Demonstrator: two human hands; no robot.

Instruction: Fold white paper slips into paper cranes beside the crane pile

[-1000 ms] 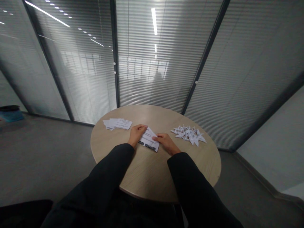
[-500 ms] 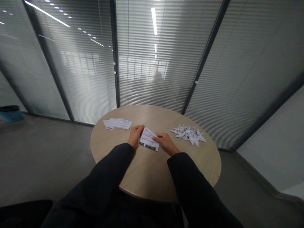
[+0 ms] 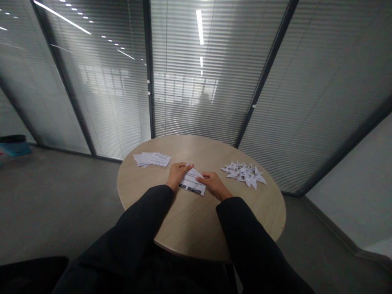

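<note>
Between my hands is a sheet of white printed paper [image 3: 193, 182], with dark printed blocks along its near edge and its far corner coming to a slant. My left hand [image 3: 178, 173] grips the paper's left side, its thumb and fingers closing at the far corner. On the right edge, my right hand [image 3: 212, 183] pinches the paper with its thumb on top. The fingers beneath the sheet are hidden. Farther left lies a loose stack of printed paper sheets [image 3: 153, 159]. To the right is a pile of folded white paper cranes [image 3: 244, 173], their pointed tips sticking out.
All of this rests on a round light-wood table [image 3: 196, 228]. Behind it stands a glass partition with blinds [image 3: 202, 114] and dark frames. A blue bin [image 3: 15, 148] is on the floor at far left, and a dark chair edge [image 3: 33, 273] shows at lower left.
My left hand's thumb and fingers have shifted right over the paper's far corner, covering more of it. The right hand keeps its place, and the stack and pile are unchanged.
</note>
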